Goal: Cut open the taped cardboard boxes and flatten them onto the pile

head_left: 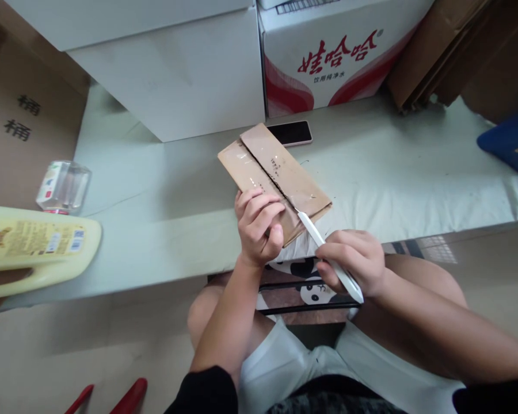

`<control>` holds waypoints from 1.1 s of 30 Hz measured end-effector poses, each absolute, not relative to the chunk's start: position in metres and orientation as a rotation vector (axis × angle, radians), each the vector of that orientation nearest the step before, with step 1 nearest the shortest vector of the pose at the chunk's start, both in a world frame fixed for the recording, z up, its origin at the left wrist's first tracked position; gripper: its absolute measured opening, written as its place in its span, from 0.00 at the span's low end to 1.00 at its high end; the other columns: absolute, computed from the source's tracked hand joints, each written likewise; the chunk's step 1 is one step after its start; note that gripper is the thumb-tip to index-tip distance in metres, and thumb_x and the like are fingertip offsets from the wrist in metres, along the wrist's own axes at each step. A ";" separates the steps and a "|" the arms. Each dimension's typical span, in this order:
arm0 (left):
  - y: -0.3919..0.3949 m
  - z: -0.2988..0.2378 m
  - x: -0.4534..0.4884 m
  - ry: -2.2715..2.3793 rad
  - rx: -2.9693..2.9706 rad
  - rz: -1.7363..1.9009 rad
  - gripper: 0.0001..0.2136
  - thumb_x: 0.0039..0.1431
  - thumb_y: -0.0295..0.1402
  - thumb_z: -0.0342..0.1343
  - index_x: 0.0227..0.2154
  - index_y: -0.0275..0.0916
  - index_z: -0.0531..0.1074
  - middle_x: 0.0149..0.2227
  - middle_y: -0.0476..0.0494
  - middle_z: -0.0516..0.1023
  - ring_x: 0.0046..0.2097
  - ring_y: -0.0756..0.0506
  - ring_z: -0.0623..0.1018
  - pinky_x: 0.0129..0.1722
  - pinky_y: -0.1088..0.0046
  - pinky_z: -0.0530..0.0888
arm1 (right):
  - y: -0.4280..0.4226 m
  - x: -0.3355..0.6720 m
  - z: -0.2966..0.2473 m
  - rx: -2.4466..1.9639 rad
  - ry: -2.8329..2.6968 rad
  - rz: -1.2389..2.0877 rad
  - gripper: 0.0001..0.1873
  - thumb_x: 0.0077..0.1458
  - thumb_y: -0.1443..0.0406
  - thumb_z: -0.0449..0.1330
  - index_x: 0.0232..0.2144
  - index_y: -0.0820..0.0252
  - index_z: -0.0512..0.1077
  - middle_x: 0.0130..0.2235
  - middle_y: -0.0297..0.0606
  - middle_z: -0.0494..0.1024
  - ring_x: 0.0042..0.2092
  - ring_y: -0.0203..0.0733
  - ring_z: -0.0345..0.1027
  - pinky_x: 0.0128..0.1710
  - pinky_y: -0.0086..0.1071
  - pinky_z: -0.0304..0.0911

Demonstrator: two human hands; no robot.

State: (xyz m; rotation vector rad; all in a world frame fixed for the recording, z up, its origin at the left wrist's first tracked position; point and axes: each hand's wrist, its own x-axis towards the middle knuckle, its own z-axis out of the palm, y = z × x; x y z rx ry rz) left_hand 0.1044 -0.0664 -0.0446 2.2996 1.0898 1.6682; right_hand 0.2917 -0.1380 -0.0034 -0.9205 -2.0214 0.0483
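A flat brown cardboard parcel (pixel 280 167) with taped seams lies at the front edge of a pale bed or bench surface (pixel 164 230). My left hand (pixel 259 227) is closed on the parcel's near corner and holds it down. In my right hand (pixel 349 261) I grip a white utility knife (pixel 328 253). Its tip rests on the parcel's centre seam near the front edge. A slit runs along that seam.
A dark phone (pixel 291 133) lies just behind the parcel. White boxes (pixel 172 75) and a red-printed carton (pixel 328 57) stand at the back. A yellow bottle (pixel 34 247) and a clear bottle (pixel 64 187) sit at the left, a blue thing (pixel 511 141) at the right. My knees are below the edge.
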 end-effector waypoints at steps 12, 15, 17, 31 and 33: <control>-0.066 -0.045 0.106 1.108 2.288 1.674 0.15 0.64 0.37 0.45 0.36 0.44 0.78 0.39 0.41 0.81 0.50 0.37 0.76 0.58 0.49 0.70 | -0.139 0.290 0.002 -0.992 -2.065 -0.067 0.09 0.59 0.68 0.58 0.43 0.59 0.74 0.26 0.32 0.75 0.25 0.33 0.66 0.24 0.28 0.62; -0.066 -0.045 0.106 1.085 2.281 1.696 0.14 0.63 0.37 0.45 0.37 0.44 0.77 0.39 0.41 0.81 0.50 0.37 0.76 0.57 0.49 0.71 | -0.140 0.289 0.002 -1.033 -2.066 -0.081 0.08 0.58 0.68 0.59 0.41 0.57 0.74 0.24 0.30 0.73 0.23 0.33 0.63 0.23 0.28 0.60; -0.065 -0.045 0.107 1.089 2.287 1.704 0.15 0.64 0.37 0.44 0.36 0.44 0.77 0.38 0.41 0.81 0.50 0.37 0.76 0.57 0.50 0.71 | -0.140 0.289 0.002 -1.031 -2.067 -0.063 0.07 0.58 0.67 0.58 0.40 0.57 0.73 0.24 0.29 0.72 0.22 0.33 0.62 0.22 0.28 0.59; -0.064 -0.048 0.106 1.167 2.328 1.671 0.19 0.65 0.41 0.40 0.35 0.44 0.77 0.37 0.41 0.79 0.49 0.37 0.76 0.56 0.51 0.71 | -0.133 0.292 0.009 -1.014 -1.926 0.094 0.06 0.60 0.68 0.55 0.38 0.57 0.71 0.22 0.31 0.72 0.20 0.34 0.63 0.22 0.30 0.59; -0.065 -0.048 0.106 1.178 2.323 1.664 0.18 0.65 0.40 0.41 0.34 0.43 0.78 0.37 0.40 0.80 0.49 0.37 0.76 0.56 0.51 0.71 | -0.135 0.297 0.013 -0.958 -1.898 0.117 0.07 0.61 0.68 0.54 0.38 0.57 0.72 0.21 0.31 0.70 0.20 0.34 0.63 0.22 0.30 0.59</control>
